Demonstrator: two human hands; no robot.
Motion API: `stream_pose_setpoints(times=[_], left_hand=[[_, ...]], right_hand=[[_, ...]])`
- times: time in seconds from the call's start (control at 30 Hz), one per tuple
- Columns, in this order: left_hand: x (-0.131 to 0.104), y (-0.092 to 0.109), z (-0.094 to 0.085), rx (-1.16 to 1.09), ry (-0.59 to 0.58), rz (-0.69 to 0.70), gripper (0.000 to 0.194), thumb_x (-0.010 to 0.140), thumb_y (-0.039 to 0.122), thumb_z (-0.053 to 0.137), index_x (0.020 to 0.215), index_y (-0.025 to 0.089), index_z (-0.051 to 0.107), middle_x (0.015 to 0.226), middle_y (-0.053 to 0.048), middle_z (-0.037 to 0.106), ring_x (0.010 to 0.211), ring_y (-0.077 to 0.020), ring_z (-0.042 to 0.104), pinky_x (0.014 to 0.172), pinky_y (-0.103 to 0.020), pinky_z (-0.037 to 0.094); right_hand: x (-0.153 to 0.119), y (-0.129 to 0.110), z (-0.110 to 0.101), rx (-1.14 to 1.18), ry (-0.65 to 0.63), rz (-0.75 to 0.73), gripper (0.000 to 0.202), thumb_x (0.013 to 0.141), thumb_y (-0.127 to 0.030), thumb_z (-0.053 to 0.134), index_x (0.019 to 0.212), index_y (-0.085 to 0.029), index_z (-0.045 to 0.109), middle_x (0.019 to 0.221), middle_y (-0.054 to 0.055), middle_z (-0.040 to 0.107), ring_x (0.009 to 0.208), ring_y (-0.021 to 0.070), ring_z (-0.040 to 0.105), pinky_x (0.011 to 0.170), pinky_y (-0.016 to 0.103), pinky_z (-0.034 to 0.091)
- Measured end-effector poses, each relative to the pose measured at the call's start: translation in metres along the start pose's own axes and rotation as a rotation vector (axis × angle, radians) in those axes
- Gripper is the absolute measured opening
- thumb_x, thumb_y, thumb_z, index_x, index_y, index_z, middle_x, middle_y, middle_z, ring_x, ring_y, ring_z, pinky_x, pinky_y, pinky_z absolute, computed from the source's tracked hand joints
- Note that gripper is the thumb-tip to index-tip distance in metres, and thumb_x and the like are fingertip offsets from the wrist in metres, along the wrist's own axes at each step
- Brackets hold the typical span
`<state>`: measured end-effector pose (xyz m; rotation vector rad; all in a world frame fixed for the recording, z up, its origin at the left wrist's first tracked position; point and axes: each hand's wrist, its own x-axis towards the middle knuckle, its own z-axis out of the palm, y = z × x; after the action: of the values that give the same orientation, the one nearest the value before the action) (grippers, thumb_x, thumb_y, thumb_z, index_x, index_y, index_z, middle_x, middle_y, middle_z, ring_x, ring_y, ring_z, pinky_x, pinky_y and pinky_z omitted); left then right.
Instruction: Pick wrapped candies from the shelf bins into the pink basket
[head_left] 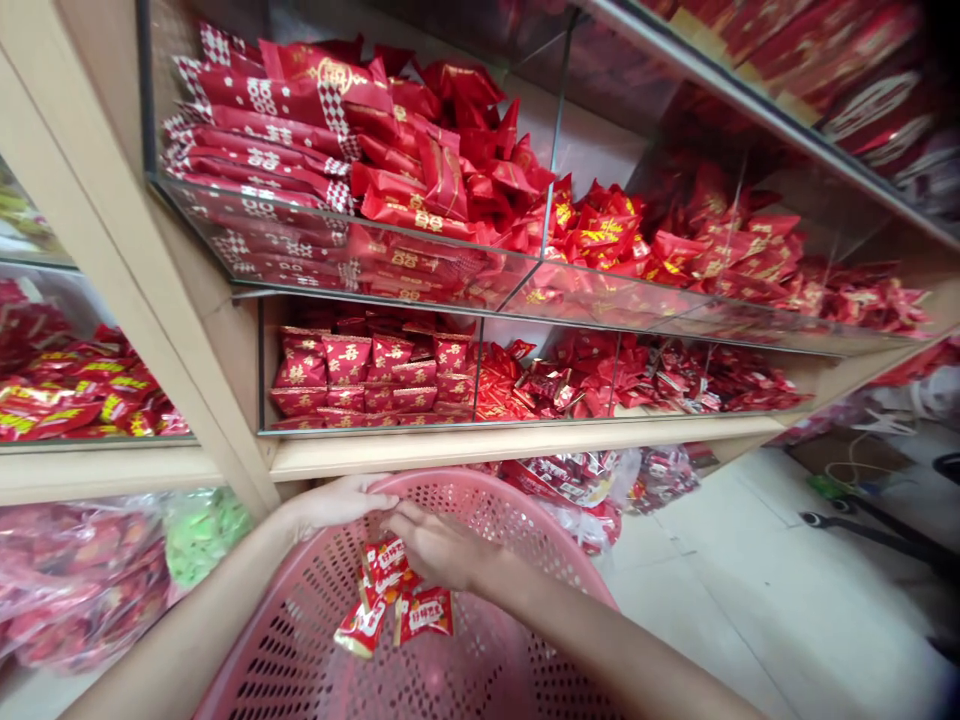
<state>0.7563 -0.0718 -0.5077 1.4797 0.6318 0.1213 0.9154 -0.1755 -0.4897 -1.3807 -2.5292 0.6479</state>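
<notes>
A pink perforated plastic basket (559, 545) is below the shelves, close in front of me. My left hand (341, 503) is at its far left rim, fingers closed over the edge. Inside the basket, my right hand (439, 550) has its fingers bent together near the left fingertips. Several small red wrapped candies (424, 613) with white lettering cluster against and below the right hand. Its palm and part of the uppermost candies are hidden, so how many it grips cannot be told.
Above, glass-fronted compartments hold red double-happiness packets (262, 160) and small red packets (375, 365). A pale wooden shelf edge (525, 443) runs just behind the basket. Clear bags (90, 590) of packets lie left; others lie behind. Tiled floor (720, 580) and dark chair legs (885, 525) are right.
</notes>
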Motion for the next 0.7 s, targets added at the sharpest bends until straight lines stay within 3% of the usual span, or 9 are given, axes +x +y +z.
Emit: stream_pose_setpoints(times=[0.1, 0.2, 0.3, 0.37, 0.47, 0.6, 0.7], left_hand=[[-0.001, 0.005, 0.001, -0.023, -0.016, 0.039, 0.046, 0.069, 0.043, 0.062, 0.107, 0.017, 0.061, 0.105, -0.003, 0.066, 0.098, -0.0213, 0.056, 0.09, -0.032, 0.039], [-0.002, 0.01, 0.002, -0.011, -0.005, 0.025, 0.046, 0.069, 0.042, 0.063, 0.109, 0.019, 0.06, 0.11, -0.003, 0.064, 0.102, -0.0214, 0.055, 0.095, -0.034, 0.036], [-0.004, 0.017, 0.005, 0.009, 0.028, -0.019, 0.048, 0.068, 0.043, 0.063, 0.111, 0.021, 0.06, 0.113, -0.002, 0.063, 0.106, -0.0213, 0.054, 0.098, -0.033, 0.034], [-0.004, 0.02, 0.007, -0.008, 0.024, -0.047, 0.049, 0.068, 0.045, 0.064, 0.111, 0.021, 0.06, 0.114, -0.002, 0.063, 0.106, -0.0215, 0.055, 0.098, -0.033, 0.035], [-0.004, 0.02, 0.008, -0.037, 0.009, -0.06, 0.051, 0.067, 0.046, 0.064, 0.112, 0.022, 0.06, 0.114, -0.002, 0.063, 0.104, -0.0217, 0.056, 0.097, -0.033, 0.036], [-0.004, 0.014, 0.005, -0.034, 0.033, -0.033, 0.052, 0.067, 0.045, 0.065, 0.112, 0.021, 0.06, 0.117, -0.002, 0.061, 0.108, -0.0213, 0.054, 0.1, -0.033, 0.033], [-0.003, 0.008, 0.0, -0.021, 0.024, -0.011, 0.051, 0.069, 0.044, 0.063, 0.114, 0.021, 0.059, 0.118, -0.003, 0.06, 0.108, -0.0212, 0.054, 0.1, -0.033, 0.034]], right_hand=[[-0.018, -0.004, -0.026, -0.016, 0.2, -0.072, 0.032, 0.082, -0.011, 0.039, 0.11, -0.022, 0.05, 0.11, 0.005, 0.056, 0.095, 0.0147, 0.054, 0.081, 0.029, 0.045], [-0.031, 0.0, -0.067, 0.021, 0.549, -0.091, 0.022, 0.083, -0.015, 0.04, 0.098, -0.018, 0.056, 0.09, 0.004, 0.06, 0.08, 0.0127, 0.055, 0.069, 0.025, 0.046], [-0.031, 0.022, -0.112, 0.046, 0.907, 0.023, 0.015, 0.082, -0.019, 0.043, 0.087, -0.016, 0.058, 0.08, 0.003, 0.06, 0.066, 0.0109, 0.054, 0.059, 0.023, 0.044], [-0.022, 0.044, -0.138, 0.045, 1.026, 0.157, 0.016, 0.081, -0.019, 0.043, 0.087, -0.016, 0.057, 0.079, 0.003, 0.062, 0.063, 0.0111, 0.054, 0.059, 0.023, 0.045], [0.001, 0.077, -0.167, -0.033, 0.976, 0.278, 0.026, 0.077, -0.012, 0.04, 0.097, -0.015, 0.056, 0.089, 0.005, 0.065, 0.072, 0.0142, 0.059, 0.07, 0.026, 0.047], [0.031, 0.097, -0.184, -0.403, 0.666, 0.283, 0.043, 0.076, -0.006, 0.037, 0.115, -0.017, 0.05, 0.114, 0.01, 0.058, 0.1, 0.0205, 0.054, 0.085, 0.031, 0.043], [0.044, 0.096, -0.188, -0.601, 0.485, 0.284, 0.05, 0.076, -0.004, 0.037, 0.124, -0.018, 0.044, 0.118, 0.011, 0.056, 0.104, 0.0221, 0.051, 0.085, 0.032, 0.042]])
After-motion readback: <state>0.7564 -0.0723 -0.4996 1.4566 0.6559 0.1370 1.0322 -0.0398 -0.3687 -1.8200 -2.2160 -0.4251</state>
